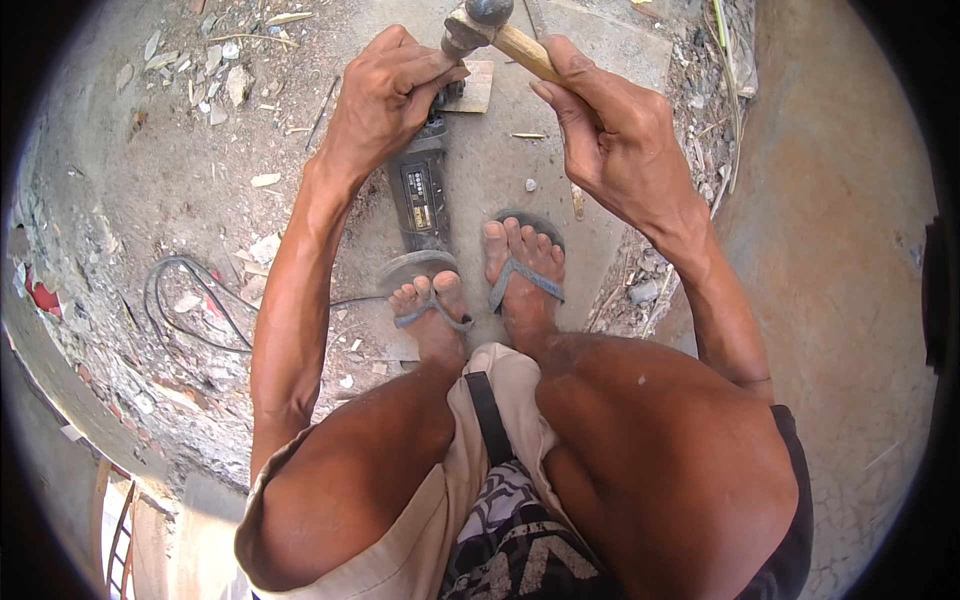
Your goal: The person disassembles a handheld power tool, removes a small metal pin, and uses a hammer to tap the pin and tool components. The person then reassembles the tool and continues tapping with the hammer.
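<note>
A hammer [524,50] with a pale wooden handle and a dark metal head is held up at the top of the view. My right hand [625,135] is closed round the handle, thumb and fingers pinching it. My left hand [385,105] is closed on the hammer's head, its fingertips pressed against the metal. Below my left hand an angle grinder [421,195] lies on the ground, dark-bodied with a label on its side. Its far end is partly hidden by my left fingers. A small flat piece of wood [478,88] sits beside that end.
My left sandal [415,265] overlaps the grinder's near end; my right sandal [550,232] is beside it. A dark cable [195,335] loops over rubble at left. Broken chips and debris [240,85] cover the ground there. Smooth concrete [820,250] spreads at right.
</note>
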Tool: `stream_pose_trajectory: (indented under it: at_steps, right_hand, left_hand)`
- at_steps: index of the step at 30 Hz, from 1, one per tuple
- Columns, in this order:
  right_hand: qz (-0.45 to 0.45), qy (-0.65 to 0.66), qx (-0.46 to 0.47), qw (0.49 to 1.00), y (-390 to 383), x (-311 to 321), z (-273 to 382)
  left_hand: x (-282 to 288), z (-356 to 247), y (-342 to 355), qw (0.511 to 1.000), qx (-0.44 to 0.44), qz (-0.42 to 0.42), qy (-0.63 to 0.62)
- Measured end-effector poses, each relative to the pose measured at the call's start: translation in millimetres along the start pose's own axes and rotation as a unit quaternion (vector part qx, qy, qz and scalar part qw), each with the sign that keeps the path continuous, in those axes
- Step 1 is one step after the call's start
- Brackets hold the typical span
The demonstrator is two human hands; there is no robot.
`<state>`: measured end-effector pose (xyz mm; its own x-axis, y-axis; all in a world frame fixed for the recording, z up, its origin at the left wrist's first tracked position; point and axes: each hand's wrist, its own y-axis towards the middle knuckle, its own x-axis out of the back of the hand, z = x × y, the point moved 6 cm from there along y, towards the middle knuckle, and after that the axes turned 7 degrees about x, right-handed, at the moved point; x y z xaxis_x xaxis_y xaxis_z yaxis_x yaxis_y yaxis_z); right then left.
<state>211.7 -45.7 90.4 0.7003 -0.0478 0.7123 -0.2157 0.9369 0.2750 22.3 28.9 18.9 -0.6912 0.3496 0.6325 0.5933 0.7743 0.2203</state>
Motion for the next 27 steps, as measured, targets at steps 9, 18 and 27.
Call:
stream_pose_trajectory:
  at_steps: [9, 18, 27]
  right_hand:
    - [-0.139, 0.036, 0.019, 0.989, -1, 17, 1]
    - [-0.122, 0.032, -0.01, 0.992, 9, 23, 8]
    - [-0.127, 0.072, 0.023, 0.989, 17, 23, -2]
  left_hand:
    - [-2, 1, 0, 1.0, 0.001, 0.002, 0.01]
    - [-4, 5, -2, 1.0, 0.016, -0.004, -0.007]
    - [-5, 4, 0, 1.0, 0.013, -0.003, 0.01]
